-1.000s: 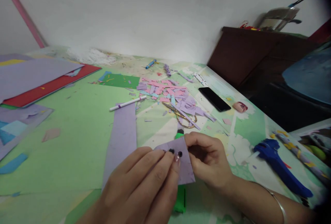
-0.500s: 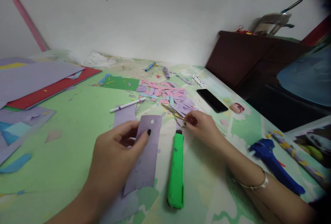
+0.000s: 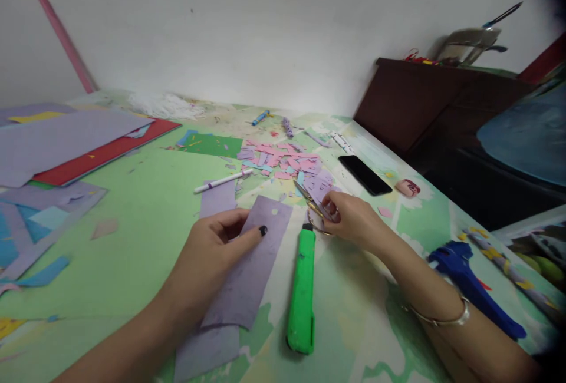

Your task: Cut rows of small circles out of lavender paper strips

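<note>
My left hand (image 3: 221, 238) is closed on a long purple paper strip (image 3: 260, 265), thumb on top. A small round hole shows near the strip's far end. My right hand (image 3: 354, 215) pinches the handle side of gold-handled scissors (image 3: 315, 207), whose blades point away towards the paper scraps. A narrow pale purple sliver, perhaps paper, lies along the scissors by my fingers. Between my hands a bright green box cutter (image 3: 303, 289) lies on the table. Another purple paper piece (image 3: 212, 350) sits under the strip's near end.
Pink, purple and blue paper scraps (image 3: 283, 159) lie ahead, near a white pen (image 3: 223, 181) and a black phone (image 3: 365, 175). A blue glue gun (image 3: 475, 289) and a decorated purple stick (image 3: 508, 265) are at right. Large coloured sheets (image 3: 71, 141) are stacked at left.
The purple strip has tilted, its far end leaning further right as my left hand shifted right. The scissors have turned in my right hand, and the view has shifted slightly.
</note>
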